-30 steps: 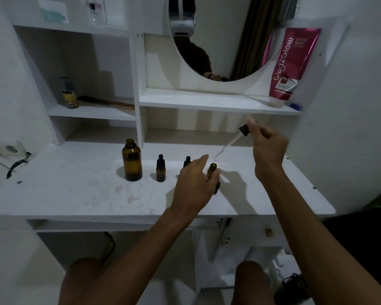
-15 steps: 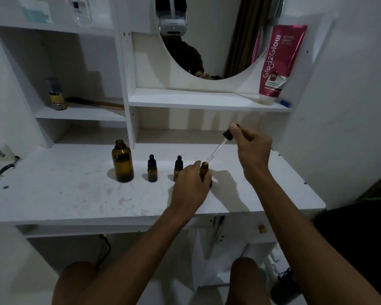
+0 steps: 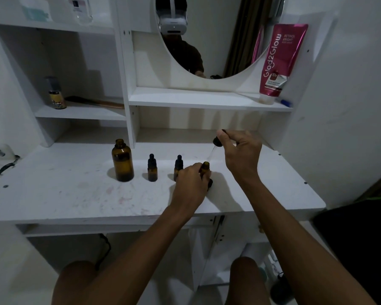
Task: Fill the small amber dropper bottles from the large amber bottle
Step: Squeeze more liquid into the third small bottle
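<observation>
On the white tabletop (image 3: 53,194), my left hand (image 3: 190,186) grips the uncapped small amber glass dropper bottle (image 3: 205,167). My right hand (image 3: 242,150) pinches the black-bulbed glass pipette (image 3: 217,142), tip at its mouth. The large amber glass bottle (image 3: 122,160) stands open at left; I cannot tell its fill.

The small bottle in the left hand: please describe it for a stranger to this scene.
On the white desk under the round mirror, a row starts with the large amber bottle. The small bottle at its right end, gripped by the left hand, is it. Unlike the two capped small bottles, its neck is open.
</observation>
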